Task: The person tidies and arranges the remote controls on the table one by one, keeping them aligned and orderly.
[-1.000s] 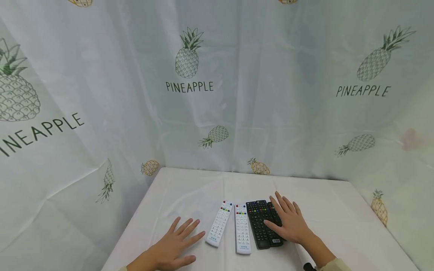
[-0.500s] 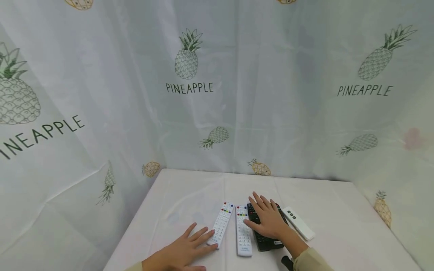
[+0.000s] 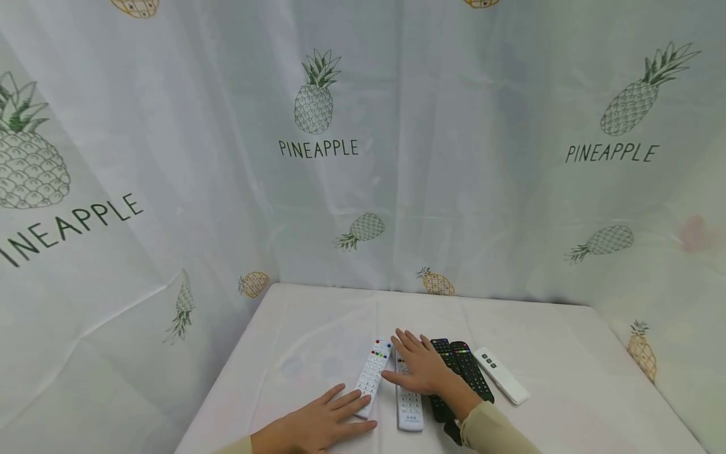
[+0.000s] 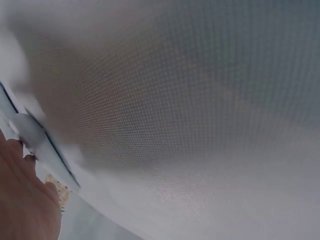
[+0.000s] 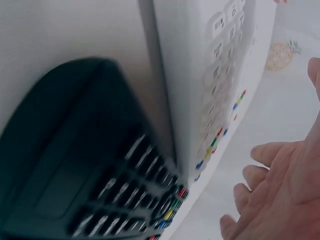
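Two white remote controls lie on the white-covered table: a tilted left one (image 3: 371,372) and a straighter one (image 3: 409,413) to its right. My left hand (image 3: 320,421), fingers spread and straight, has its fingertips over the lower end of the left remote; whether they touch cannot be told. My right hand (image 3: 422,369) stretches flat over the upper part of the second white remote and hides some of it. Under my right forearm lies a black remote (image 3: 442,411), partly covered, with another black remote (image 3: 472,371) beside it. The right wrist view shows my right hand's (image 5: 280,192) fingers holding nothing.
A slim white remote (image 3: 501,376) with a few dark buttons lies right of the black ones. The table (image 3: 317,315) meets a hanging curtain (image 3: 465,189) with pineapple prints at its back and sides. A dark object (image 3: 452,433) sits at my right wrist.
My right hand has moved left, from over the black remotes to over the second white one, uncovering the black remotes and slim white remote. My left hand has moved right to the left white remote.
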A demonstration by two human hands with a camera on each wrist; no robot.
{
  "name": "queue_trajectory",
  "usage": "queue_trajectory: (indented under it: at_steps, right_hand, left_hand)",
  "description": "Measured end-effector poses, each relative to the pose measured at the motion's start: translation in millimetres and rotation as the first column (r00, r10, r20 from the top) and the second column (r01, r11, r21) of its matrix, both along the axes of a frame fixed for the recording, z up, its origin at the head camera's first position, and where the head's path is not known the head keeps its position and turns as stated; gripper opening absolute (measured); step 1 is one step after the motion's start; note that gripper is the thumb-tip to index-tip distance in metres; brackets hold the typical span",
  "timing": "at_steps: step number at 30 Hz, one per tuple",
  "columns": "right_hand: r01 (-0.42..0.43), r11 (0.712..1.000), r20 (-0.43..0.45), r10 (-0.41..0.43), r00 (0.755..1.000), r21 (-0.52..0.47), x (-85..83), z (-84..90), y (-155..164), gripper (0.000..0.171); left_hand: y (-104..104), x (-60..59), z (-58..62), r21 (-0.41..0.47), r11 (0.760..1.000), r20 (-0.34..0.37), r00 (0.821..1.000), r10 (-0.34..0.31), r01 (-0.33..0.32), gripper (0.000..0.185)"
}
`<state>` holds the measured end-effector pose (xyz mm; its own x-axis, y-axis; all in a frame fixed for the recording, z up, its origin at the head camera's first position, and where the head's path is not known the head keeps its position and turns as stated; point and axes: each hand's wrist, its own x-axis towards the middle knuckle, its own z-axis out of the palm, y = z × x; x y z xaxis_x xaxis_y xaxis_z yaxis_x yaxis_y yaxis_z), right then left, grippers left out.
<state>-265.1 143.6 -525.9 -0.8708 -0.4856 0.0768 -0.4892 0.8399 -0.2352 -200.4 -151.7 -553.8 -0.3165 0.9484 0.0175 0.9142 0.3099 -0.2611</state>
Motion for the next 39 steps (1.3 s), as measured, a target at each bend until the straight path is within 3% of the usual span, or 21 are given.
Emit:
queue_trajectory:
  at_steps: [9,16,26,29,34,39]
  right_hand:
    - [-0.073,0.995,0.1,0.067,0.993,0.061,-7.9,-4.8,-22.9,0.093]
    - [-0.079,0.99,0.172,0.058,0.983,0.118,-11.1,-4.1,-30.2,0.097]
    - [-0.069,0.99,0.225,0.04,0.974,0.121,-18.6,5.6,-53.3,0.095]
    - [-0.073,0.989,0.22,0.044,0.975,0.126,-21.2,6.7,-63.2,0.093]
    - [-0.055,0.992,0.241,0.026,0.97,0.116,-21.3,8.3,-80.0,0.093]
    - [-0.029,0.992,0.255,-0.005,0.967,0.126,-22.3,11.1,-88.8,0.089]
  left_hand:
    - [0.3,-1.0,-1.2,-0.001,1.0,0.096,0.995,-0.013,0.013,0.077]
    - [4.2,0.8,0.3,-0.018,1.0,0.234,0.972,0.008,-0.003,0.073]
    - [-5.4,3.8,-0.6,-0.045,0.998,0.27,0.961,0.054,-0.043,0.075]
    - [-9.6,5.3,-0.2,-0.033,0.998,0.25,0.967,0.053,-0.046,0.075]
    - [-16.3,8.6,-2.5,0.024,1.0,0.128,0.992,0.006,-0.009,0.073]
    - [-22.1,10.1,-5.5,0.057,0.998,0.05,0.999,0.0,-0.003,0.071]
